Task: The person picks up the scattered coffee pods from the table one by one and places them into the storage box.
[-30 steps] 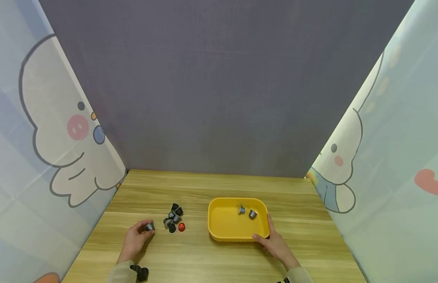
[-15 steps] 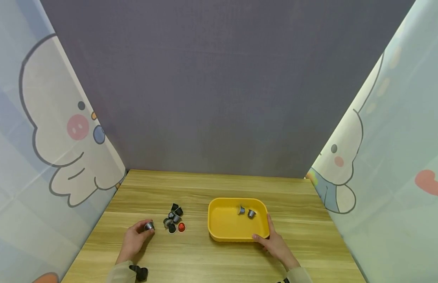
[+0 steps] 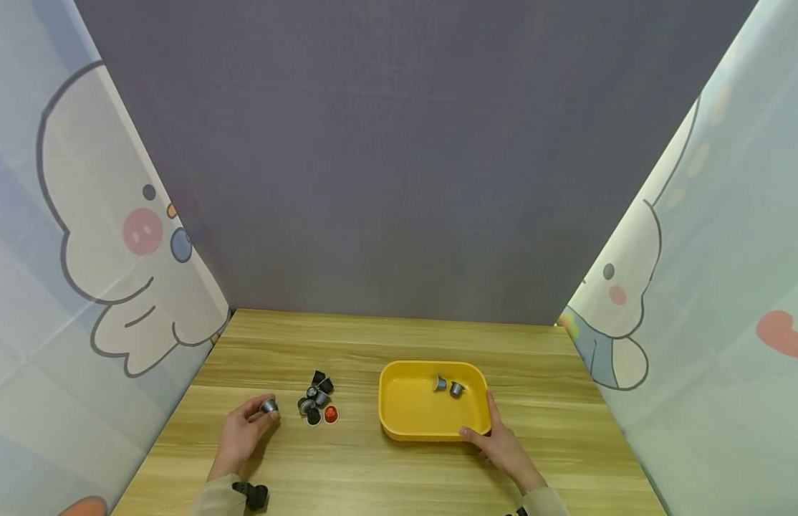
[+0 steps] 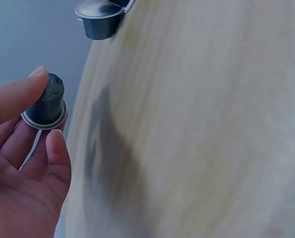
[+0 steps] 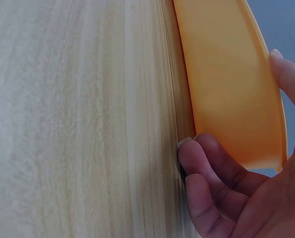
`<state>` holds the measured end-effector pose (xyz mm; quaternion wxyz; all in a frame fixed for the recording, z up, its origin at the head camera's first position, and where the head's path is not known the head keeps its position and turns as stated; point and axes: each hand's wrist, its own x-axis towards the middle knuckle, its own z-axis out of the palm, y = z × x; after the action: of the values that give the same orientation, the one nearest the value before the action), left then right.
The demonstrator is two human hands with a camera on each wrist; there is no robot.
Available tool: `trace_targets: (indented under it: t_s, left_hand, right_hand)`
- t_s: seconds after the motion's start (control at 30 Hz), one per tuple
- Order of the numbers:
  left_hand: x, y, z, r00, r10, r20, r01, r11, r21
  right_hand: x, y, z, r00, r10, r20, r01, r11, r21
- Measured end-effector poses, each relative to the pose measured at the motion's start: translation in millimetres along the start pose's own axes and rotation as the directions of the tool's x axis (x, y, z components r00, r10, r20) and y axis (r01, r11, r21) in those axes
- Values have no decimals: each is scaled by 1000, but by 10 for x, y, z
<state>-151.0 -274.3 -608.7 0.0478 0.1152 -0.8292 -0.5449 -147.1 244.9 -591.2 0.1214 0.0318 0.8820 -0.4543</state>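
My left hand (image 3: 241, 434) pinches a dark grey coffee capsule (image 3: 268, 405) at the left of the wooden table. In the left wrist view this capsule (image 4: 45, 106) has its wide foil rim down, between thumb and fingers. At the near right corner of a yellow plastic tray (image 3: 405, 407), my right hand (image 3: 503, 443) grips, with the thumb on the rim; in the right wrist view several fingers (image 5: 207, 168) curl low by the tray's outer wall (image 5: 232, 84). Inside the tray lie two grey capsules, one (image 3: 440, 383) left of the other (image 3: 456, 389).
Between the left hand and the tray, a loose cluster of several black and grey capsules (image 3: 321, 399) lies on the wooden tabletop (image 3: 373, 476). A red capsule (image 3: 332, 414) sits at its near right side. A grey cloth backdrop (image 3: 386, 179) rises behind the table, with printed curtains at both sides.
My left hand has shifted slightly left and away from me with the capsule, which has tilted a little. In the tray, the right-hand capsule has rolled slightly left. My right hand has stayed put.
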Motion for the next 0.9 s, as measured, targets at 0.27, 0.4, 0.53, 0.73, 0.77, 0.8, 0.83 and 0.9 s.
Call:
trace_targets:
  t_s: [0.27,0.4,0.53,0.73,0.77,0.8,0.83,0.9]
  left_hand:
    - [7,122,-20,999,32,-21,-32,999,-17]
    - [16,167,-26,997,69,-34,-68,998,13]
    - [36,215,-26,991,121,-58,-117,991,61]
    - [66,326,-32,988,142,-58,-137,987,79]
    - [71,347,-33,988,141,-56,-136,987,85]
    - [79,367,-34,988,142,-54,-137,987,88]
    - [85,387,-33,988,144,-51,-139,986,95]
    - [92,431,-32,987,151,-45,-146,983,108]
  right_hand:
    - [-9,-3,-8,1000,-3,-1,3,1000,-3]
    - [-8,-3,-9,1000,-2,1,2,1000,-6]
    - [-9,-9,-9,1000,-2,0,2,1000,-5]
    - [-17,-13,-14,1000,-4,2,4,1000,-1]
    - [-18,-13,-15,1000,-4,3,4,1000,-2]
    - [-22,-17,-16,1000,-3,4,3,1000,-1]
    - [-23,-18,-17,1000,-2,4,2,1000,0]
    - [-26,-21,-17,1000,-1,5,1,1000,0]
